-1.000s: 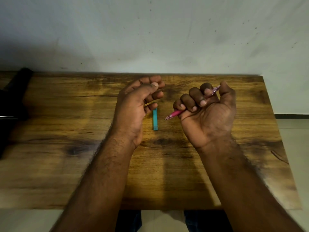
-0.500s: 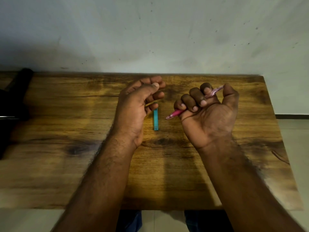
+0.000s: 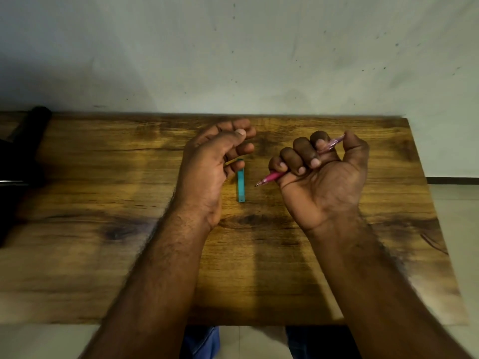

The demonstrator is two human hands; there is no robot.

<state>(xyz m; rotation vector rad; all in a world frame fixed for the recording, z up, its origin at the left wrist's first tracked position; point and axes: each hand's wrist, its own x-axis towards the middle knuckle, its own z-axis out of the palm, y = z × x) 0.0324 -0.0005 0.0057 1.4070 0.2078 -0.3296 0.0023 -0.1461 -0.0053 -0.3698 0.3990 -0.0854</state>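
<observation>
right hand [image 3: 321, 177] grips a pink pen [image 3: 269, 178] — left hand [image 3: 212, 161] curled beside a teal case [image 3: 241, 186].

Dim, warm light pools mid-surface [image 3: 259, 255]; corners fall dark, forearm edges blur, and wide-angle distortion bows the frame edges.

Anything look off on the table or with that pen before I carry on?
Nothing damaged or spilled. The right hand grips the pink pen in a full fist, tip out past the little finger. The teal strip lies flat by the left hand.
</observation>
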